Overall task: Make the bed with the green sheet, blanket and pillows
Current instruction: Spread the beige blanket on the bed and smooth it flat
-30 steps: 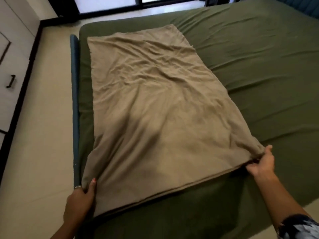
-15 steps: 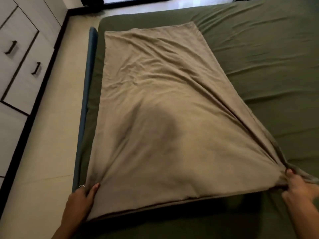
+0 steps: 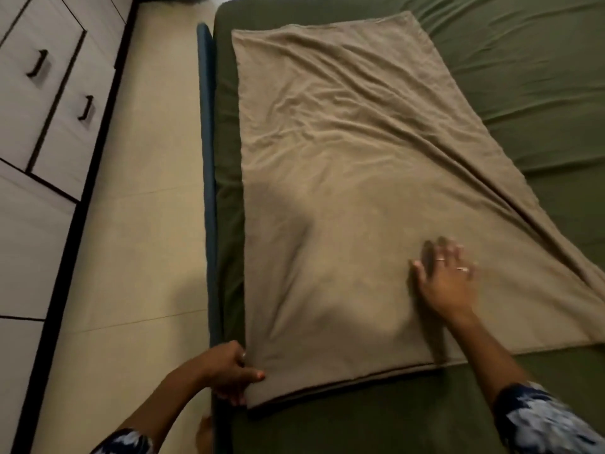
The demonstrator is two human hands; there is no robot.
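Note:
A folded tan blanket [image 3: 360,165] lies lengthwise on the green sheet [image 3: 530,80] that covers the bed, along the bed's left side. My left hand [image 3: 232,371] grips the blanket's near left corner, thumb on top and fingers underneath. My right hand [image 3: 445,276] lies flat on the blanket's near part with fingers spread, blurred by motion. The blanket's near right corner runs out past the frame's right edge. No pillows are in view.
A blue bed frame rail [image 3: 208,165] runs along the bed's left side. Beige floor [image 3: 137,224] lies between the bed and white drawers with black handles [image 3: 49,93] at the left.
My right hand has let go of the blanket's near right corner and moved left onto its top surface. My left hand has closed round the near left corner. The view shifted left.

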